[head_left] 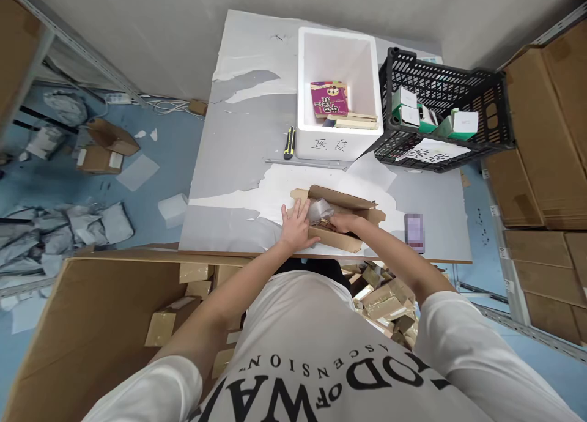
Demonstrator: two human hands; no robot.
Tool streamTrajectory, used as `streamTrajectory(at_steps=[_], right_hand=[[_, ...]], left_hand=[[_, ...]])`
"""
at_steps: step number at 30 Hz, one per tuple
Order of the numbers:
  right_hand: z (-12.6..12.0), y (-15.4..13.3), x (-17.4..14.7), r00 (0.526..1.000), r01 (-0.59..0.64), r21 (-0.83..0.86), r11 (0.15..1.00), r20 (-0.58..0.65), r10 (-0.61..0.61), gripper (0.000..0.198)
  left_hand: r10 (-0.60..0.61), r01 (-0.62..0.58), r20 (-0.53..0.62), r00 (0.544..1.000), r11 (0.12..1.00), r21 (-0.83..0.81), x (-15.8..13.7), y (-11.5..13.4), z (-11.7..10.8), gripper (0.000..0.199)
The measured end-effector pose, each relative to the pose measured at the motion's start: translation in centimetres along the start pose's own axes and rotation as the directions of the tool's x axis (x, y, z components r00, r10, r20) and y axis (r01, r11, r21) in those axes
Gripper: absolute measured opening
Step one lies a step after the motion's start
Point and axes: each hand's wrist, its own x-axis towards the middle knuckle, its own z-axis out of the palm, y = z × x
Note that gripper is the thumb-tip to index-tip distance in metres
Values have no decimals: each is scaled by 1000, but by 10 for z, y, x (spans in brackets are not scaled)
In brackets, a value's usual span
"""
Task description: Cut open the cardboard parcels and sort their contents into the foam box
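Observation:
An opened cardboard box (342, 197) lies at the table's near edge with its flaps up. Spread over the box's left end is my left hand (297, 227), its fingers stretched out and apart. My right hand (343, 222) reaches into the box, with the fingers mostly hidden by the cardboard. Crumpled clear plastic wrap (320, 210) sits between the two hands inside the box. What my right fingers touch in there I cannot make out.
A white foam box (328, 144) holding several books (329, 99) stands behind, beside a yellow-black box cutter (289, 143) and a metal ruler (305, 163). Right are a black crate (498, 119) with small cartons and a phone (414, 232). A large carton (105, 312) is below left.

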Motion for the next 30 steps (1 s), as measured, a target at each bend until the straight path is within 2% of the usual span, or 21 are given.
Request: streamTrajectory(at_steps=[3, 9, 16, 20, 23, 25, 26, 28, 30], right_hand=[[-10, -3, -3, 1000, -29, -60, 998, -9, 29, 28], [-30, -16, -34, 987, -116, -150, 982, -130, 97, 33], [-44, -37, -89, 956, -140, -80, 987, -271, 114, 38], [-63, -48, -126, 927, -49, 24, 999, -370, 54, 43], [-76, -49, -147, 888, 77, 112, 991, -460, -17, 39], [-82, -48, -154, 840, 242, 228, 943, -536, -86, 37], [-84, -47, -156, 810, 338, 302, 891, -576, -112, 37], [-85, -47, -160, 757, 495, 453, 742, -644, -111, 40], [-84, -49, -163, 723, 591, 569, 572, -688, -63, 46]], left_hand=[[2, -2, -3, 1000, 1000, -18, 0, 0, -1, 67], [-39, 38, -18, 999, 998, -53, 1, 6, -2, 73], [-142, 141, 3, 990, 980, -140, 3, 17, -11, 90], [-191, 180, -22, 981, 955, -235, 2, 24, -22, 96], [-238, 202, -61, 969, 914, -352, 1, 28, -31, 100], [-238, 159, -115, 964, 869, -469, 0, 29, -35, 103], [-225, 110, -152, 962, 836, -538, 0, 28, -38, 104], [-207, -16, -250, 946, 739, -673, 0, 26, -45, 106], [-236, -162, -360, 903, 588, -792, 0, 26, -55, 104]])
